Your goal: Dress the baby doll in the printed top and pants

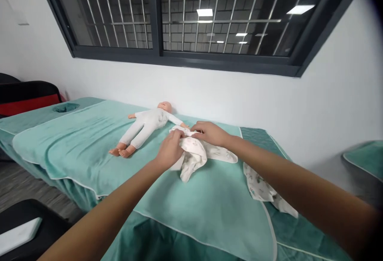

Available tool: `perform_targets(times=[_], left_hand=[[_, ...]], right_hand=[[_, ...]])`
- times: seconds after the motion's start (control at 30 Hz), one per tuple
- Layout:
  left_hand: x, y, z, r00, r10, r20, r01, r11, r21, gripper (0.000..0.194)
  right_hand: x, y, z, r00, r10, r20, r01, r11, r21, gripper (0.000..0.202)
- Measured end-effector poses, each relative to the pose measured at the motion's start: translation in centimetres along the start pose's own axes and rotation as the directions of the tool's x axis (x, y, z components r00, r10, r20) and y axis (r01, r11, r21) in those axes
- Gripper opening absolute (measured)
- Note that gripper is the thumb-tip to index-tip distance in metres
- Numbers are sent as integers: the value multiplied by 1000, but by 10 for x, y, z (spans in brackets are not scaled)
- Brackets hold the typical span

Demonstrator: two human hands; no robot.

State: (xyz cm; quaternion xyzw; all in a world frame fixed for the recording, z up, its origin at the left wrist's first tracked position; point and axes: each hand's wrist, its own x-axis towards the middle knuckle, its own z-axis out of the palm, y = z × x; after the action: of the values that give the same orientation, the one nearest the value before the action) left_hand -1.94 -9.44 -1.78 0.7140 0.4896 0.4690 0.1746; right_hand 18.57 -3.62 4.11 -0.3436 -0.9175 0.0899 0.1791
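Observation:
My left hand [171, 149] and my right hand [211, 133] both pinch the upper edge of a white patterned cloth garment [194, 151], close together above the green bed. Part of the garment hangs in a bunch below my left hand, and another part stretches out on the bed under my right wrist. Just beyond, to the left, a baby doll [149, 121] in a white outfit lies on its back, feet toward the lower left. Its near hand rests close to the garment.
The bed [89, 145] has a green cover and stands against a white wall below a barred window. A second patterned cloth [259, 183] lies under my right forearm. A black chair [30, 209] holds a white object at lower left.

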Motion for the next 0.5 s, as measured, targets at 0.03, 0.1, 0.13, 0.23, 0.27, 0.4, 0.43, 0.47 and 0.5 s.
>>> perform_targets(times=[0.03, 0.1, 0.13, 0.23, 0.27, 0.4, 0.43, 0.47, 0.5], left_hand=[[4, 12, 3, 997, 77, -30, -74, 993, 96, 32], [12, 33, 8, 976, 218, -15, -208, 948, 241, 35], [15, 42, 9, 961, 272, 53, -275, 916, 292, 32], [17, 68, 7, 920, 312, 236, -387, 810, 440, 19], [16, 75, 6, 922, 310, 234, -388, 763, 516, 17], [6, 97, 0, 954, 293, 59, -236, 616, 752, 17], [4, 101, 0, 963, 269, -4, -168, 615, 771, 16], [2, 105, 0, 969, 238, -67, -99, 622, 776, 16], [0, 108, 1, 971, 206, -125, -36, 636, 771, 16]], right_hand=[[-9, -9, -10, 998, -39, -54, 44, 995, 90, 23], [-28, -25, -31, 988, -80, -133, 110, 964, 241, 21], [-39, -33, -41, 987, -82, -136, 118, 953, 280, 20], [-73, -47, -64, 998, -33, -51, 46, 956, 289, 21], [-83, -49, -69, 1000, 21, -15, -17, 964, 265, 26], [-113, -39, -62, 937, 334, 105, -346, 926, 148, 46], [-116, -36, -53, 915, 382, 130, -397, 909, 124, 43], [-118, -33, -43, 901, 408, 148, -423, 901, 93, 38], [-119, -32, -30, 897, 418, 143, -429, 902, 51, 34]])
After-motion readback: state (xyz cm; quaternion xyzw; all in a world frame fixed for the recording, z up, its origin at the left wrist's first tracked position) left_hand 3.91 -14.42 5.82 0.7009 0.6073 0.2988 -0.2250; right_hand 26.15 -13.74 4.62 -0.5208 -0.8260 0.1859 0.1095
